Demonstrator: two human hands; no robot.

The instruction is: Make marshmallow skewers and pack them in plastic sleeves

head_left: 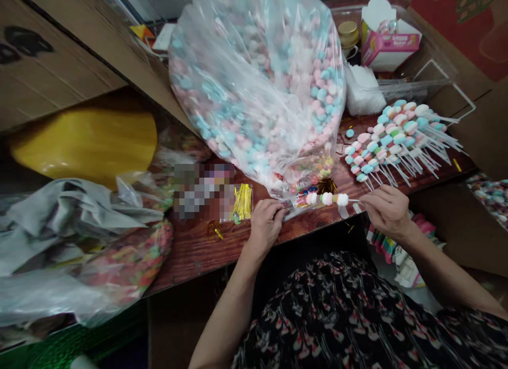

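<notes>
We work at a dark red wood-grain worktop (198, 255), its front edge running close to our body. The biggest load on it is a clear bag of marshmallows (254, 89), pink, white and blue, filling the middle and reaching back toward the far edge. At the left end lies a clear bag of colourful sweets (130, 258), partly under crumpled grey plastic (59, 221). A clear bin (413, 89) stands by the far right corner, with a pink-and-white box (391, 49) inside. Before it, toward the right end, we have a heap of marshmallow skewers (391, 141), white sticks pointing to the front edge.

Our left hand (265, 223) is over the front edge, fingers drawn into a narrow grip, probably pinching the clear wrapper (296, 206), though the view is dim there. Our right hand (387, 208) holds the thin white stick (353, 200) between thumb and fingers. Between our hands, along the front edge, the single skewer (323, 199) lies level, its left part by the wrapper. Left of our left hand sits a packet of gold ties (242, 201), and a small blue piece (350, 132) rests near the heap
</notes>
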